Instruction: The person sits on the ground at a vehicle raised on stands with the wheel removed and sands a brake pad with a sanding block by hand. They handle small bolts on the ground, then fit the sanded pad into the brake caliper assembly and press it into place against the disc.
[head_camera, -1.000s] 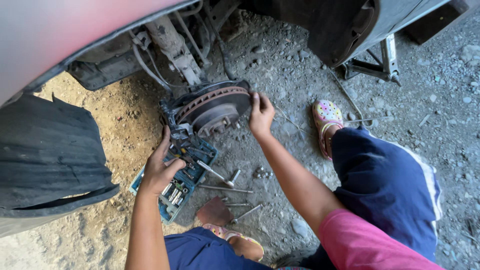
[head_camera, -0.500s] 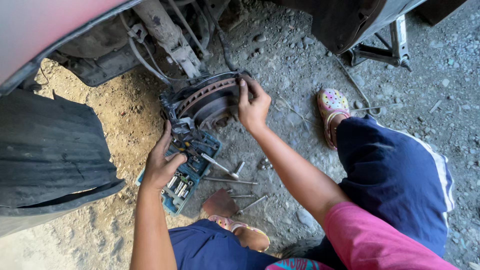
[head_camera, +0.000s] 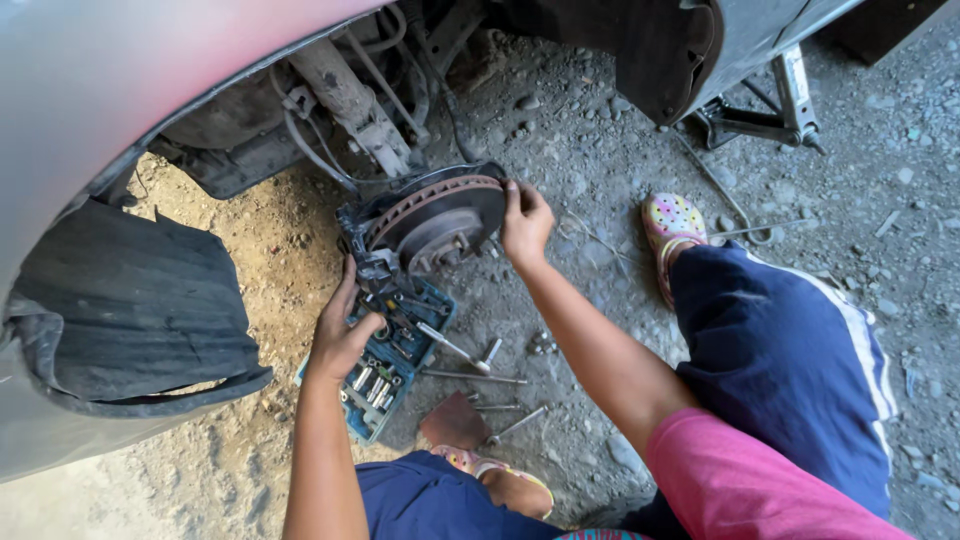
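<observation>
Gripping the right edge of the brake disc (head_camera: 440, 222), the person's right hand (head_camera: 524, 224) has its fingers curled over the rim and the thumb on the face, a hold that looks meant to steady the disc or keep it from turning. The left hand (head_camera: 340, 335) sits lower, at the brake caliper (head_camera: 372, 262) on the disc's left side, fingers reaching up against it; whether they close on a tool or only press on the metal cannot be told. The disc is still mounted on the hub under the car's wheel arch (head_camera: 200, 110), tilted toward the camera.

Just below the left hand lies an open blue socket case (head_camera: 385, 375) on the dirt, near enough to reach without shifting. A ratchet and extension bars (head_camera: 470, 375) lie loose beside it, toward the person's knees. A removed tyre (head_camera: 130, 310) leans at the left. Farther off, behind the person's sandalled foot (head_camera: 672, 225), a scissor jack (head_camera: 760, 115) props the car body.
</observation>
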